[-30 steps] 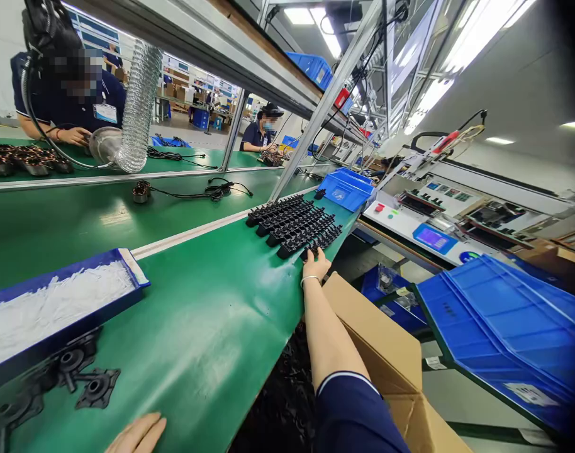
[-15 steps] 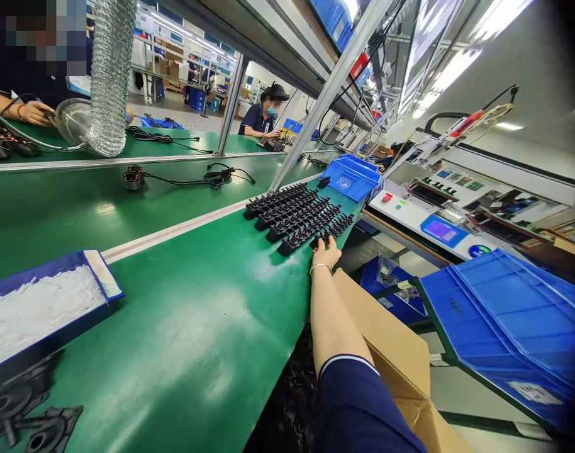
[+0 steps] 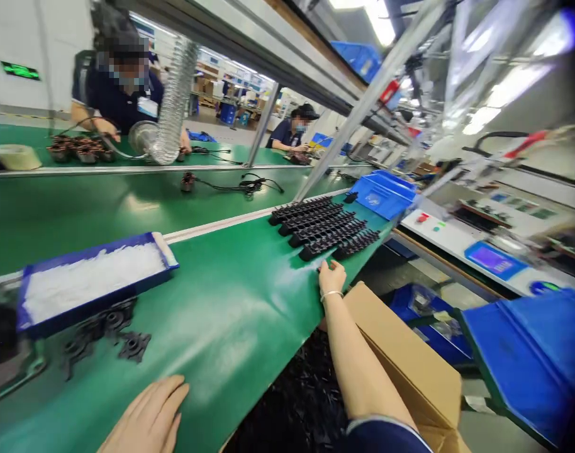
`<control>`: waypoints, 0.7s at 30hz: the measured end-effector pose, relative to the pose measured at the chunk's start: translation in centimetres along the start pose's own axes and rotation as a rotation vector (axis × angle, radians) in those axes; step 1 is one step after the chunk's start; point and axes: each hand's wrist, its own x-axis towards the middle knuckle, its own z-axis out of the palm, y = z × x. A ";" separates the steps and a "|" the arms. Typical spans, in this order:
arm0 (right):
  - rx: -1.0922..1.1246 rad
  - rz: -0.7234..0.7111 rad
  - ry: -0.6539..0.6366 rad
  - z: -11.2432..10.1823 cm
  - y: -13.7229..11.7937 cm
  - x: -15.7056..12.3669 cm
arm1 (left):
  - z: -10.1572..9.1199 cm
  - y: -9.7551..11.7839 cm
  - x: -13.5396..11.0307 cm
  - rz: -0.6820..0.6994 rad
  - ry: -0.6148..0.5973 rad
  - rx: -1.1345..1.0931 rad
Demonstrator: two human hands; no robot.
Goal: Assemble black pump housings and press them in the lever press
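Observation:
My right hand point(image 3: 332, 279) is just in front of the rows of black plastic parts point(image 3: 323, 228) on the green bench. Its fingers are loosely curled and apart, and I see nothing held in them. At the bottom of the view, my left hand point(image 3: 148, 418) is over the bench mat with fingers stretched out, empty. Ahead of it lie several loose black plastic brackets point(image 3: 134, 346). Behind those stands a blue tray point(image 3: 99, 309) full of thin white pieces.
A blue bin point(image 3: 384, 195) stands beyond the rows. Below the bench's right edge are an open cardboard box point(image 3: 405, 358) and a mass of black parts point(image 3: 297, 396). A wound copper coil with a black cable point(image 3: 188, 182) lies behind the rail. Two co-workers sit across.
My right hand has drawn back from the nearest row of black parts. My left hand has come into view at the bottom. The view has swung left, showing more of the tray.

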 end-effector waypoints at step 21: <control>0.337 -1.121 -1.451 -1.4 -20.2 -38.4 | -20.7 0.1 -11.5 -0.658 -0.216 0.401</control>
